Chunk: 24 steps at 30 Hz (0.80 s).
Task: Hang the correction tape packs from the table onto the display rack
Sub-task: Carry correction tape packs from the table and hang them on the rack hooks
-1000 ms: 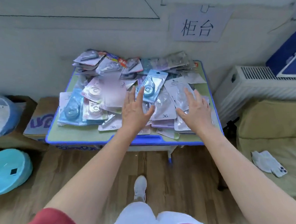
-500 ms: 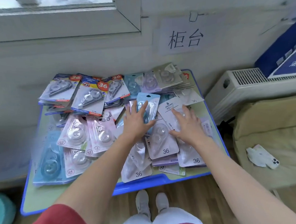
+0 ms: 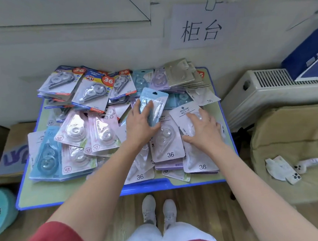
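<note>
Nearest, below both wrists, loose packs marked 36 [image 3: 140, 175] overhang the rim of the table [image 3: 145, 186]. A backward drag as a hand lifts could sweep them to the floor.

The left hand [image 3: 140, 125] grips the lower end of a light-blue pack [image 3: 156, 99]. Its fingers curl over the face and the thumb seems tucked at the right edge, though that contact is blurred. The pack's hang-hole end tips up beyond the fingertips. Held by one end on slick plastic, it could slip out or drag up the pack beneath it.

The right hand [image 3: 203, 130], just right of the left, lies spread and nearly flat on a white pack [image 3: 185, 112], grasping nothing. A sideways push there could slide that slippery heap off the table.

Beyond the fingertips, red-trimmed packs [image 3: 95, 90] lie stacked and could spill if jolted. The display rack is not in view.

Compared with half a second ago, the left fingers have closed tighter and the blue pack's far end has risen off the pile. The right hand stays spread on the white pack.
</note>
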Each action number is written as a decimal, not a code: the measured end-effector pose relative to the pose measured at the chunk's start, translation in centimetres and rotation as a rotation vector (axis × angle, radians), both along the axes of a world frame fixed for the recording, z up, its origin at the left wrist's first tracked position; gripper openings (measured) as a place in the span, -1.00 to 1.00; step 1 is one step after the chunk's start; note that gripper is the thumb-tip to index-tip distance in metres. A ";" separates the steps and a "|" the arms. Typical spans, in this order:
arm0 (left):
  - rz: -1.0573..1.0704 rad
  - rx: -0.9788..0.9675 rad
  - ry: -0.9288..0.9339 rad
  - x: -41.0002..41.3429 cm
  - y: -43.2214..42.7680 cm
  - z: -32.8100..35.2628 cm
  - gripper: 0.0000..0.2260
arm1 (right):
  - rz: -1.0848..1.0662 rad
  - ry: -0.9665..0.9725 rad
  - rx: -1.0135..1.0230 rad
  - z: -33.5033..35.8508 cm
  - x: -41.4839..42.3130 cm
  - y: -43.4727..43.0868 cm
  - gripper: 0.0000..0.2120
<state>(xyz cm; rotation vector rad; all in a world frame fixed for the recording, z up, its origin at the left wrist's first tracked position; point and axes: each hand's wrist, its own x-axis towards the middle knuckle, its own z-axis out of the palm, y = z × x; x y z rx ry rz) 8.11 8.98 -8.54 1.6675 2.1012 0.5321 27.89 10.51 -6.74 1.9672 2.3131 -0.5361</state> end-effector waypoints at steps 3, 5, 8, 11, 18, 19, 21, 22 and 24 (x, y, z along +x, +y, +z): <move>0.020 0.020 0.021 0.3 -1.5 0.3 -0.34 | -0.021 0.014 0.014 0.1 0.6 -1.5 -0.26; 0.016 0.023 0.017 0.6 -2.4 0.5 -0.34 | -0.053 0.038 0.034 0.2 0.9 -2.6 -0.26; -0.004 0.027 -0.001 0.9 -3.3 0.8 -0.35 | -0.107 0.120 0.087 0.4 1.2 -4.2 -0.27; -0.054 0.045 -0.008 1.3 -4.0 1.2 -0.35 | -0.165 0.185 0.155 0.7 1.3 -6.0 -0.27; -0.285 0.123 -0.022 1.4 -7.3 1.1 -0.35 | -0.428 0.268 0.273 0.1 -0.4 -13.4 -0.27; -0.324 0.138 -0.021 1.3 -8.2 1.0 -0.35 | -0.477 0.269 0.290 -0.2 -0.9 -15.1 -0.28; -0.398 0.165 -0.034 1.1 -10.2 0.9 -0.36 | -0.574 0.269 0.297 -0.8 -2.1 -18.5 -0.28; -0.435 0.169 -0.053 1.0 -11.3 0.7 -0.36 | -0.619 0.266 0.294 -1.1 -2.7 -20.3 -0.29; -0.516 0.160 -0.081 1.0 -13.8 0.4 -0.35 | -0.705 0.267 0.296 -1.5 -3.7 -23.7 -0.30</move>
